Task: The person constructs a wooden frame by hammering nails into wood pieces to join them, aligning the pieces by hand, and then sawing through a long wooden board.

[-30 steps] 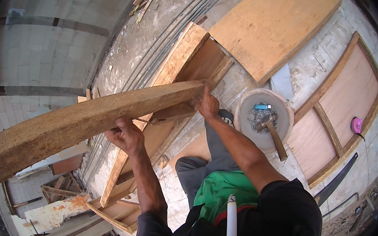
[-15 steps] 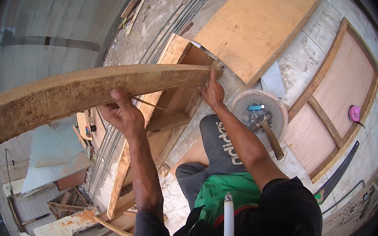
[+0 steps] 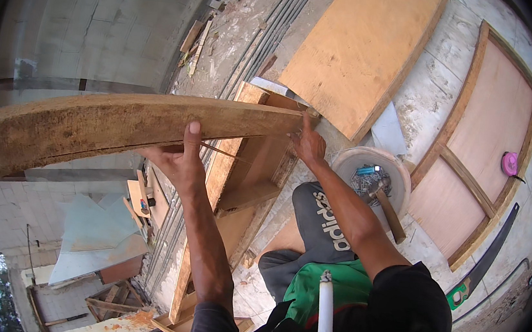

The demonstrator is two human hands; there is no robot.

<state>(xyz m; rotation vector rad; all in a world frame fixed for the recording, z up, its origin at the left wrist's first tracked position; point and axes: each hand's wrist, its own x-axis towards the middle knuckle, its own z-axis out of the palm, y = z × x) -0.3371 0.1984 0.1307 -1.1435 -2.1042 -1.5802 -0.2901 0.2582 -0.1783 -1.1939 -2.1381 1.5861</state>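
A long, rough wooden beam (image 3: 109, 117) crosses in front of me, from the left rim to the middle. My left hand (image 3: 178, 164) supports it from below, thumb pressed up against its near side and fingers underneath. At its right end is my right hand (image 3: 310, 146), index finger stretched up against the beam and the other fingers curled by its lower edge. A thin splinter-like strip (image 3: 219, 150) sticks out beneath the beam. Behind and below lies an open wooden frame box (image 3: 248, 180), partly hidden by the beam and my left arm.
Beside my right forearm stands a bucket (image 3: 401, 174) with nails, a blue lighter (image 3: 368, 170) and a hammer (image 3: 390, 215). Farther right lie a framed panel (image 3: 469, 148), a pink tape measure (image 3: 509, 164) and a handsaw (image 3: 486, 260). A plywood-topped piece (image 3: 363, 46) sits ahead.
The whole view has shifted, so most things appear farther right and lower. My left thumb now points more upright against the beam. Both hands stay at the beam.
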